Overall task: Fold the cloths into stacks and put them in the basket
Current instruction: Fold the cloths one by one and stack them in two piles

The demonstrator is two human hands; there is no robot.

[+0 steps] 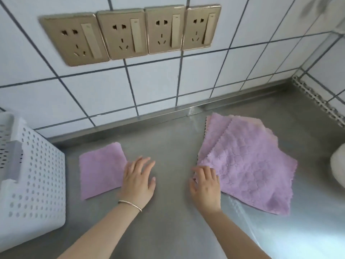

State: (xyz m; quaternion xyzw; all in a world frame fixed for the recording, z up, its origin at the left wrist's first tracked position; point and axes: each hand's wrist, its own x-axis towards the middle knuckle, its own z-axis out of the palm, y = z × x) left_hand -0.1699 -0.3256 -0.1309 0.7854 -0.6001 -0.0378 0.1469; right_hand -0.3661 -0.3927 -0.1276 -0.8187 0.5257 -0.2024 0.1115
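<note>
A folded purple cloth (pixel 101 170) lies flat on the steel counter at centre left. My left hand (pixel 139 181) lies beside its right edge with fingers spread and straight, palm down. To the right, a loose pile of unfolded purple and pink cloths (pixel 248 165) spreads over the counter. My right hand (pixel 205 186) rests palm down at the near left corner of the top cloth, fingertips touching its edge. The white perforated basket (pixel 37 180) stands at the far left.
The steel counter (pixel 171 212) runs to a tiled wall with a row of gold sockets (pixel 128 32). A white rounded object (pixel 338 169) shows at the right edge. A perforated strip (pixel 317 100) lines the right wall.
</note>
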